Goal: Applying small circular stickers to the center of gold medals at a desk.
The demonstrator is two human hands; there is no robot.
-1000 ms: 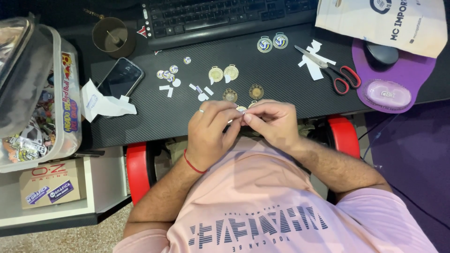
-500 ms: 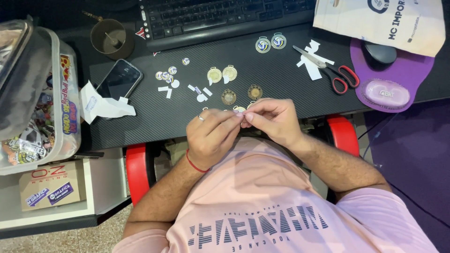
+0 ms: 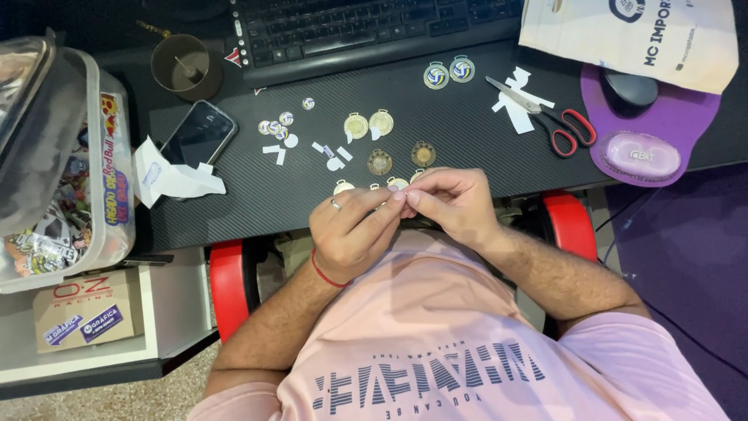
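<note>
Here the left hand [image 3: 352,234] and right hand [image 3: 450,204] are pinching together at the fingertips, mostly hiding something tiny between them at the near edge of the black textured counter [image 3: 436,148], beside round medals [image 3: 379,162].

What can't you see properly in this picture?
Head view:
- What the left hand and right hand pinch between them: hidden by the fingertips.
- The medals at the desk edge: partly covered by both hands.
- The plastic box: cut off by the left edge.
- The round stickers: too small to read their pictures.
- The paper bag: cut off by the top edge.
</note>
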